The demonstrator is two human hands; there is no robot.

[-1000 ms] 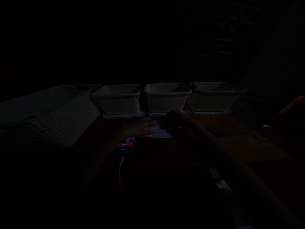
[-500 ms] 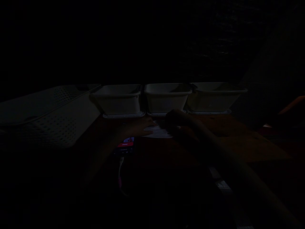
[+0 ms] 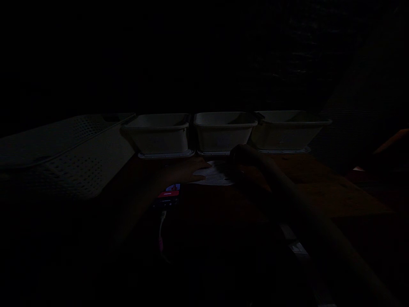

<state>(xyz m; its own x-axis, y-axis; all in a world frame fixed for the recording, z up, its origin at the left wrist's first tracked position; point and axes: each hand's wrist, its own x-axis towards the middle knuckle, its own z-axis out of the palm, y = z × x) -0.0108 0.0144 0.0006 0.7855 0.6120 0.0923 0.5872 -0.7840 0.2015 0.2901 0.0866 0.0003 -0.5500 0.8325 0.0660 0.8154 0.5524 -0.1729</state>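
Note:
The scene is very dark. My left hand [image 3: 183,170] lies on the wooden table [image 3: 319,192] with its fingers stretched flat onto the left edge of a small white sheet [image 3: 214,177]. My right hand [image 3: 244,164] rests at the sheet's right edge, just in front of the middle white tub [image 3: 223,130]; its fingers are lost in shadow. My right forearm runs down to the lower right.
Three white tubs stand in a row behind the sheet, the left [image 3: 158,132] and right [image 3: 287,128] flanking the middle one. A perforated white crate lid [image 3: 64,149] lies at the left. A lit phone [image 3: 168,194] with a cable [image 3: 161,232] sits beside my left wrist. Another person's arm [image 3: 391,143] shows at the far right.
My right hand has shifted a little to the right and toward the tubs, uncovering more of the white sheet. My left hand has stayed put.

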